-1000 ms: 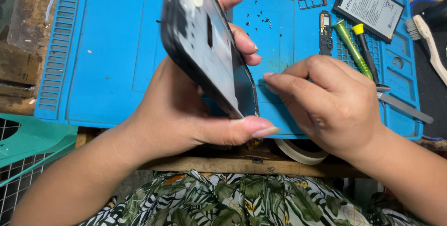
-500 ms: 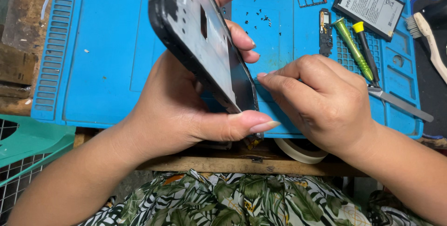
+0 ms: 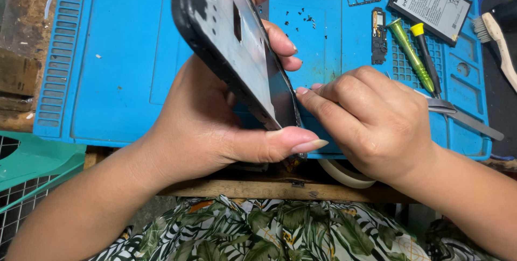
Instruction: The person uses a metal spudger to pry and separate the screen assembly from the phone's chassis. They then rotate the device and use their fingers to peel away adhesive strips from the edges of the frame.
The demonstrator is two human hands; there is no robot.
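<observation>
Blue matting (image 3: 113, 78) covers my table, and above it my left hand (image 3: 215, 126) grips the phone frame (image 3: 231, 40) tilted on edge, its fingers closed round it. My right hand (image 3: 371, 126) pinches narrowly at the frame's lower corner, beside a metal tool (image 3: 458, 113). Pressing too hard there could crack the frame; compared with a second ago it sits higher and steeper.

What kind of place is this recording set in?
Most likely a phone repair bench: a blue silicone work mat covers a worn wooden table, with loose tiny screws, a removed phone battery and precision screwdrivers on it; the left hand holds an opened phone.
</observation>
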